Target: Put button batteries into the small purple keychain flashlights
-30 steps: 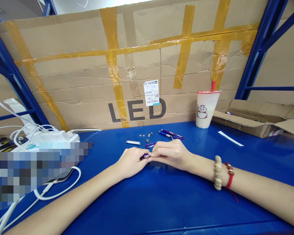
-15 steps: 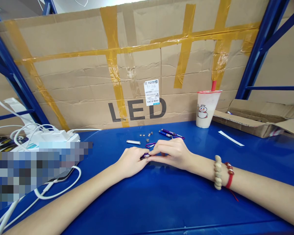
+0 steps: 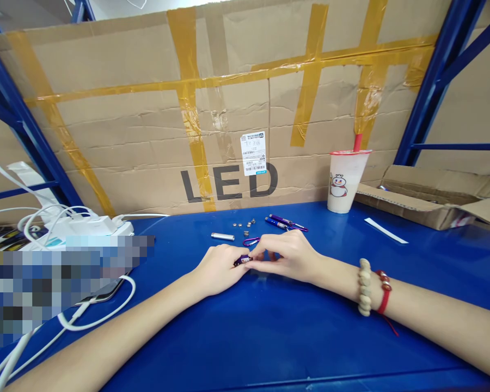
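My left hand point(image 3: 220, 269) is closed around a small purple flashlight point(image 3: 242, 260) with a white label, just above the blue table. My right hand point(image 3: 288, 253) pinches at the flashlight's right end, its thumb and fingertips meeting the left hand's fingers. What the fingertips cover is hidden. Behind the hands lies a purple carabiner clip point(image 3: 251, 242), partly covered by the right hand. A silver tube point(image 3: 222, 236) rests to its left. Several small button cells point(image 3: 246, 233) are scattered beyond. Farther right lie a blue flashlight point(image 3: 276, 222) and a purple one point(image 3: 286, 220) beside it.
A drink cup point(image 3: 341, 188) with a red straw stands at the back right, near an open cardboard box point(image 3: 412, 204) and a white strip point(image 3: 386, 230). White cables and a power strip point(image 3: 93, 226) crowd the left. A large carton point(image 3: 147, 136) walls the back.
The view has shifted very slightly. Both hands keep the same hold on the purple flashlight, and the things on the table stay where they were.
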